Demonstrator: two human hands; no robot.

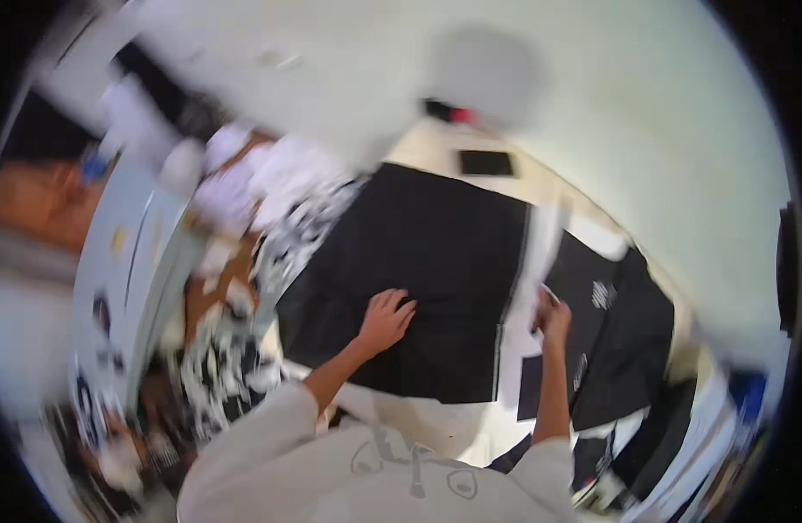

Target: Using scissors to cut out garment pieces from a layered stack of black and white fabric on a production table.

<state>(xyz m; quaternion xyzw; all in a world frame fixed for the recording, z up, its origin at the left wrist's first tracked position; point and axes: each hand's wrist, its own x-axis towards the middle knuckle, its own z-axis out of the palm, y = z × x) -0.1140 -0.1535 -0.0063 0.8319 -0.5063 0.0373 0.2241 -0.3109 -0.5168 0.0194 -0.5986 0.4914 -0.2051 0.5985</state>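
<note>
A large black cloth panel point(436, 261) lies spread on the pale table in front of me. My left hand point(388, 321) rests on it near its middle, fingers apart and slightly bent. To the right, my right hand point(553, 315) is closed in a pinch above a white strip point(514, 349) that runs along the panel's right edge. What those fingers hold is too blurred to tell. Beyond the strip lie black cloth pieces point(623, 322) with small white marks.
A dark flat rectangle point(485, 163) lies on the far part of the table point(418, 144), near a small black and red object point(449, 112). Heaped white and patterned cloth point(279, 187) fills the left side, beside a pale cabinet point(126, 261). More cloth hangs at the lower right.
</note>
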